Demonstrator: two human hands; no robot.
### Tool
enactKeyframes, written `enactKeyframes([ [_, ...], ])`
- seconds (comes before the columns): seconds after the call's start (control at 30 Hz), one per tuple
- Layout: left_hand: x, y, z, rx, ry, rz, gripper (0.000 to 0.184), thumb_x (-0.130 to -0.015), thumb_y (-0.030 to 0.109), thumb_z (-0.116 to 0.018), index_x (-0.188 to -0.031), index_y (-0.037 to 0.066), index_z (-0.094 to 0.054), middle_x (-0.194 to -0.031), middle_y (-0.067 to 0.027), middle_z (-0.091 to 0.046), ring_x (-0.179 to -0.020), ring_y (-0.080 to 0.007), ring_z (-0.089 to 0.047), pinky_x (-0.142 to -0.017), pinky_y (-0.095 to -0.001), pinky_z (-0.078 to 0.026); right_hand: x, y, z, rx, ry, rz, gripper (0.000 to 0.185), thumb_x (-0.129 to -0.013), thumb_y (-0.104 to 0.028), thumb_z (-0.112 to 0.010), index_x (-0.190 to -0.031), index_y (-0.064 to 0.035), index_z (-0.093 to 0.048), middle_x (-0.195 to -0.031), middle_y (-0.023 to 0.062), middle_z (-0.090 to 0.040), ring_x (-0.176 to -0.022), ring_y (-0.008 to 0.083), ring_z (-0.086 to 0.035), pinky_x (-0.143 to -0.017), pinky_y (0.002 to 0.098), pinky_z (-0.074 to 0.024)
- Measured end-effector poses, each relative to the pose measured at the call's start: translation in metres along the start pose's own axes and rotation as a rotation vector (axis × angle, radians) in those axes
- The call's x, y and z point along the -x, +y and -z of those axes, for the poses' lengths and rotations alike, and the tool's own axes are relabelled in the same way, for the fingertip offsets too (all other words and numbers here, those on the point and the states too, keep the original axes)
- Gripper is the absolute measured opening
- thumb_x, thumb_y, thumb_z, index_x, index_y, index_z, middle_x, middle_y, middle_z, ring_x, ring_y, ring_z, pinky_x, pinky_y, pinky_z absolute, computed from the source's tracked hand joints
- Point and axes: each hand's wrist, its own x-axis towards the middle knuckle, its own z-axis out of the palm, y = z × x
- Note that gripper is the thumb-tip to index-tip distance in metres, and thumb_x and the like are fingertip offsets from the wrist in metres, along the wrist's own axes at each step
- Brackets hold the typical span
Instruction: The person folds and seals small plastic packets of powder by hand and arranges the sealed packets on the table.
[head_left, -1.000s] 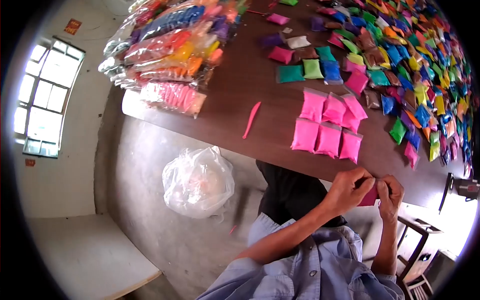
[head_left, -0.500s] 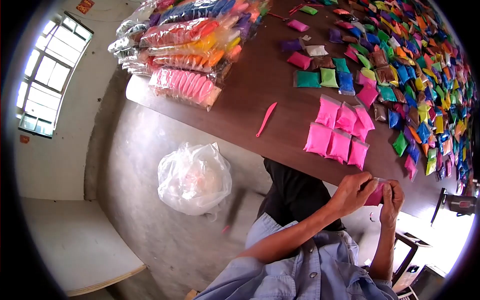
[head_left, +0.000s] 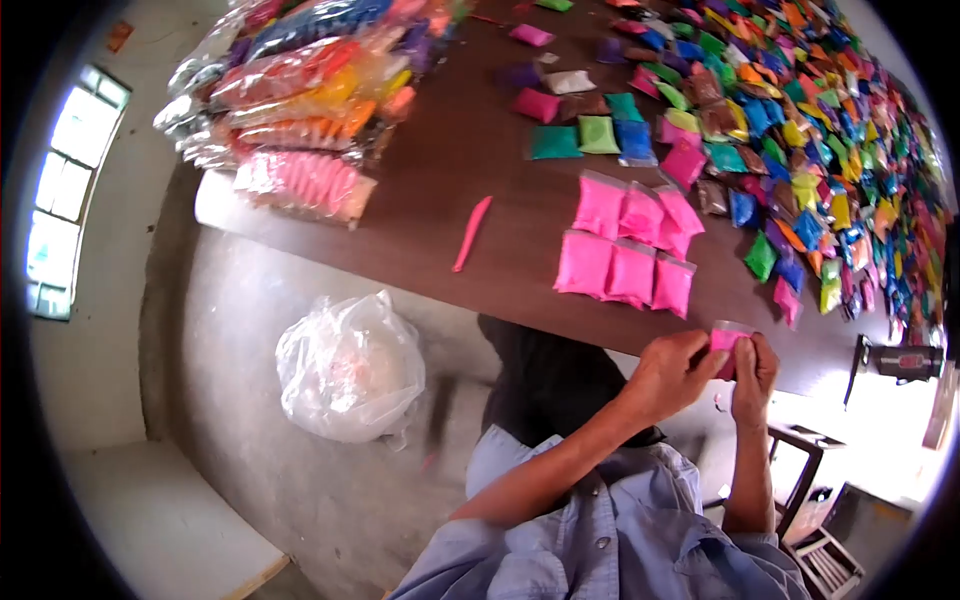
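Note:
A small pink zip bag (head_left: pixel 733 333) is pinched between my two hands near the table's front edge. My left hand (head_left: pixel 672 375) is closed on its left side, and my right hand (head_left: pixel 754 378) grips the right side with thumb and fingers. The bag's clear top strip shows above the fingers; its lower part is partly hidden. Just beyond, several filled bright pink bags (head_left: pixel 583 264) lie in two rows on the brown table (head_left: pixel 420 235). Further left on the tabletop rests a pink plastic knife (head_left: pixel 472 234).
Many small coloured bags (head_left: pixel 800 150) cover the table's right side. Clear packs of coloured plastic knives (head_left: pixel 300 90) are stacked at the far left. A white plastic bag (head_left: pixel 350 370) sits on the floor. A dark cylindrical object (head_left: pixel 903 362) stands out at the right.
The camera view has shifted, so the table's things appear further left. Between my hands the pink bag now sits more upright, with more of its top strip showing.

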Motion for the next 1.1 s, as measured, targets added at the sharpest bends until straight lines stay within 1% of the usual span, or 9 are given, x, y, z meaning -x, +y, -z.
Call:
enactKeyframes([
  [0.03, 0.0, 0.006, 0.001, 0.033, 0.047, -0.025, 0.031, -0.094, 0.023, -0.071, -0.08, -0.002, -0.058, -0.066, -0.0209, -0.052, -0.053, -0.0232, -0.049, -0.052, -0.041, -0.041, 0.003, 0.011, -0.002, -0.023, 0.043, 0.016, 0.023, -0.105, -0.019, -0.06, -0.091, -0.0004, -0.062, -0.074, -0.0058, -0.049, -0.07, 0.0047, -0.041, -0.059, 0.0253, -0.0342],
  [0.1, 0.002, 0.004, 0.001, 0.057, 0.03, 0.068, 0.03, -0.095, 0.023, -0.07, -0.082, -0.001, -0.059, -0.068, -0.0213, -0.053, -0.058, -0.0172, -0.045, -0.055, -0.0393, -0.043, 0.008, 0.022, -0.005, -0.062, 0.055, -0.011, 0.02, -0.104, -0.017, -0.06, -0.093, -0.0001, -0.063, -0.073, -0.0051, -0.049, -0.068, 0.0046, -0.043, -0.057, 0.0252, -0.0358],
  [0.2, 0.002, 0.005, 0.002, 0.105, 0.007, 0.14, 0.025, -0.095, 0.021, -0.071, -0.089, -0.002, -0.064, -0.065, -0.0062, -0.052, -0.063, -0.0077, -0.045, -0.054, -0.033, -0.041, 0.004, -0.011, -0.004, -0.089, -0.072, 0.019, 0.019, -0.104, -0.015, -0.06, -0.093, -0.0006, -0.065, -0.073, -0.004, -0.052, -0.065, 0.0054, -0.046, -0.055, 0.0258, -0.0368],
  [0.47, -0.002, 0.022, 0.006, -0.074, -0.096, 0.107, 0.022, -0.091, 0.021, -0.076, -0.094, 0.0, -0.068, -0.069, -0.0108, -0.066, -0.061, -0.0106, -0.057, -0.056, -0.0316, -0.048, 0.001, -0.025, -0.009, -0.25, -0.043, -0.087, 0.024, -0.102, -0.019, -0.065, -0.094, 0.0035, -0.068, -0.072, -0.0006, -0.059, -0.07, 0.0057, -0.054, -0.058, 0.0255, -0.0433],
  [0.57, -0.003, 0.015, 0.006, -0.049, -0.123, 0.138, 0.024, -0.091, 0.021, -0.076, -0.095, -0.001, -0.068, -0.069, -0.0115, -0.065, -0.061, -0.0114, -0.058, -0.056, -0.0325, -0.048, 0.001, -0.021, -0.005, -0.103, -0.051, -0.068, 0.027, -0.102, -0.022, -0.066, -0.095, 0.0039, -0.069, -0.073, 0.0006, -0.061, -0.071, 0.0058, -0.054, -0.059, 0.0262, -0.0444],
  [0.8, -0.002, 0.015, 0.003, -0.085, -0.147, 0.135, 0.02, -0.091, 0.016, -0.076, -0.099, -0.001, -0.069, -0.072, -0.0101, -0.068, -0.064, -0.0088, -0.056, -0.058, -0.0309, -0.048, 0.001, -0.025, -0.003, -0.152, -0.061, -0.148, 0.024, -0.103, -0.019, -0.063, -0.097, 0.0041, -0.069, -0.075, 0.0017, -0.063, -0.073, 0.0056, -0.056, -0.062, 0.0264, -0.0457],
  [0.87, -0.005, 0.023, 0.001, 0.048, -0.104, 0.165, 0.026, -0.091, 0.02, -0.078, -0.093, -0.002, -0.065, -0.071, -0.0182, -0.066, -0.057, -0.0213, -0.061, -0.055, -0.036, -0.048, 0.001, -0.026, -0.008, -0.331, -0.028, -0.145, 0.023, -0.102, -0.017, -0.063, -0.096, 0.0038, -0.069, -0.075, 0.002, -0.063, -0.072, 0.0062, -0.056, -0.062, 0.0269, -0.0464],
  [1.0, -0.004, 0.025, 0.003, 0.08, -0.106, 0.202, 0.021, -0.091, 0.015, -0.076, -0.098, -0.002, -0.067, -0.074, -0.0162, -0.069, -0.061, -0.0165, -0.063, -0.057, -0.0339, -0.049, 0.0, -0.03, -0.007, -0.439, -0.049, -0.17, 0.022, -0.102, -0.017, -0.063, -0.096, 0.0037, -0.068, -0.074, 0.0023, -0.062, -0.069, 0.007, -0.056, -0.061, 0.0272, -0.047],
  [1.1, -0.005, 0.027, 0.005, -0.004, -0.132, 0.16, 0.019, -0.091, 0.013, -0.076, -0.1, -0.002, -0.068, -0.075, -0.0134, -0.069, -0.063, -0.0129, -0.062, -0.058, -0.0319, -0.049, 0.001, -0.017, -0.001, -0.188, -0.072, -0.106, 0.022, -0.102, -0.017, -0.063, -0.096, 0.0037, -0.067, -0.073, 0.0022, -0.061, -0.068, 0.0076, -0.056, -0.06, 0.0272, -0.0466],
])
